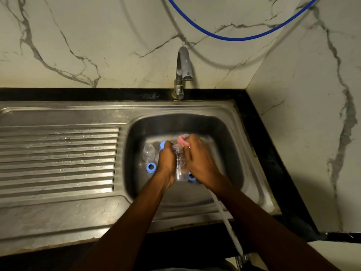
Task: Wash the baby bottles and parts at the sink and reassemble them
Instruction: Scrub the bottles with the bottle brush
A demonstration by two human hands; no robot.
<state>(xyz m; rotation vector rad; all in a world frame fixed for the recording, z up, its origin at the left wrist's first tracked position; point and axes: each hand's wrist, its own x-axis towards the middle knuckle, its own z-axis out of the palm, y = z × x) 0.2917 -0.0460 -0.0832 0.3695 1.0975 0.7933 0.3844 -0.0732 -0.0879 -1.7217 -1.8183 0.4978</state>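
1. The person is working low in the basin of a stainless-steel sink. The left hand is gripping a clear bottle, its fingers curled round the body. The bottle is pointing mouth toward 12 o'clock and base toward 6.
2. The right hand, motion-blurred, is curling its fingers over a pink piece at the bottle's mouth end. Whether it is a scrubber or a collar cannot be told.
3. Judgement: washing is going on and reassembly is not yet begun, since the parts are lying apart on the basin floor.
4. Waiting parts, read from the held bottle:
   - a second bottle at 10 o'clock
   - a blue ring at 9
   - a blue cap at 11, touching the left hand
   - another blue ring at 5, partly under the right wrist
5. Materials: the bottles are showing as thin transparent plastic, rounded and waisted. The rings are opaque and matte. The steel is looking dull and wet, with a ribbed drainboard at 9 o'clock.
6. No stream is showing from the curved metal tap at 12 o'clock.
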